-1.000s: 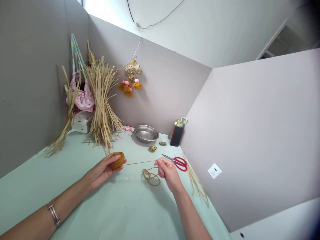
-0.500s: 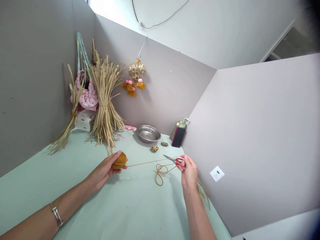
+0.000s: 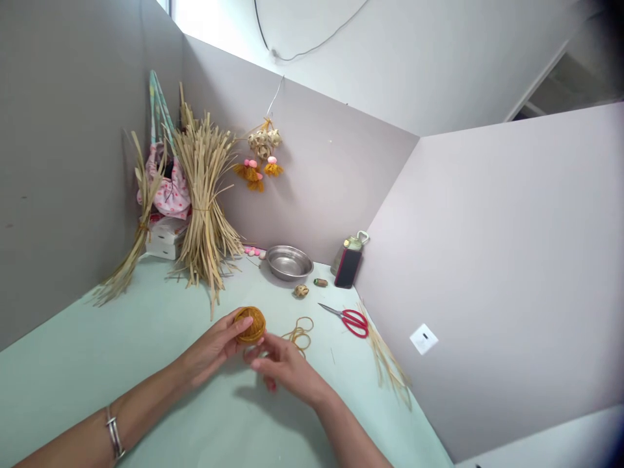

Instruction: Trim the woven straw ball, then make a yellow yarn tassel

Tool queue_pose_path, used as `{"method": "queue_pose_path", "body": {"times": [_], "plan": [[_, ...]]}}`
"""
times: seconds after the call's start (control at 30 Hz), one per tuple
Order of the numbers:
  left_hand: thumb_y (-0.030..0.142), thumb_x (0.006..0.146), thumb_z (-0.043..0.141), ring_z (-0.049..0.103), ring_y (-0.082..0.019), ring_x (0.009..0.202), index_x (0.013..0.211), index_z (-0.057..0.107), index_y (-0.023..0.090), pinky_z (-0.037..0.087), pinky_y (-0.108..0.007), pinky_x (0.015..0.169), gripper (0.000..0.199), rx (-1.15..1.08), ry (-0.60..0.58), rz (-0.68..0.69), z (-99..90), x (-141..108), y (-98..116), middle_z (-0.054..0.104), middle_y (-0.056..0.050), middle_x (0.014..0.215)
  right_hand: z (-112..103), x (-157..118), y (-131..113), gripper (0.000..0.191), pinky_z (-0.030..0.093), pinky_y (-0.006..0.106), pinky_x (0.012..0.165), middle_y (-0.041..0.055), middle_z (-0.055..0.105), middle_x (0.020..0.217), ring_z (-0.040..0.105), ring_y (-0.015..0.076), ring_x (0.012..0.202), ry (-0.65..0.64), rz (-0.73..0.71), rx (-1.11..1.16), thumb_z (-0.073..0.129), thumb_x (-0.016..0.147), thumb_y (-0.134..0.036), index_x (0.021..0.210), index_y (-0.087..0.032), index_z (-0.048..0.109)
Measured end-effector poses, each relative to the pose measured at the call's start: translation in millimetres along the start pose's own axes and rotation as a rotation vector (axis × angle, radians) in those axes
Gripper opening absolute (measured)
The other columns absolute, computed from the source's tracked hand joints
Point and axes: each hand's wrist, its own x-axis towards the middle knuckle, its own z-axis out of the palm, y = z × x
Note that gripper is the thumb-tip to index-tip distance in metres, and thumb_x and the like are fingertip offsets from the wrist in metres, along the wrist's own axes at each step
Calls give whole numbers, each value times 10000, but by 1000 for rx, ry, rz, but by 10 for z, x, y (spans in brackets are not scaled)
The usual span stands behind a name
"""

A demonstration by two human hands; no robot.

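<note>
My left hand (image 3: 221,341) is closed around a ball of mustard-yellow yarn (image 3: 250,325), with the thumb lying across its front. Just to the right and slightly below, my right hand (image 3: 287,370) has its fingertips close to the ball. Its fingers are curled and smeared by motion, so I cannot see whether they pinch the strand. Loose loops of the yarn (image 3: 301,333) lie on the table behind the right hand. Scissors with red handles (image 3: 355,322) rest on the table further right.
A steel bowl (image 3: 289,262), a small woven ball (image 3: 301,291), a thread spool (image 3: 320,282) and a phone (image 3: 348,268) leaning on a bottle stand at the back. Straw bundles (image 3: 205,208) fill the left corner. Loose straw strips (image 3: 387,361) lie along the right edge.
My right hand has come left from beside the scissors to the yarn ball, and the taut strand between the hands is gone. The ball has shifted slightly right and down.
</note>
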Motion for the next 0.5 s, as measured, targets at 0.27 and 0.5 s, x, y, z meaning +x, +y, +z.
{"method": "queue_pose_path", "body": {"times": [0.27,0.5], "plan": [[201,814,745,695,-165,803,954,694,147,606,-198,594,158,-69,309,-4,-416,185,-12,692,-68,951,-541,-101,-101,354,139,201,408,-110,307,429,168,53,412,373,-152,287,675,819,-506,811,-153,643],[203,896,643,678,-137,664,937,640,143,538,-161,440,73,-183,422,53,-512,235,122,663,-56,873,-1333,-311,-75,381,199,202,405,-95,331,500,224,63,434,1003,-326,273,748,672,-489,822,-154,644]]}}
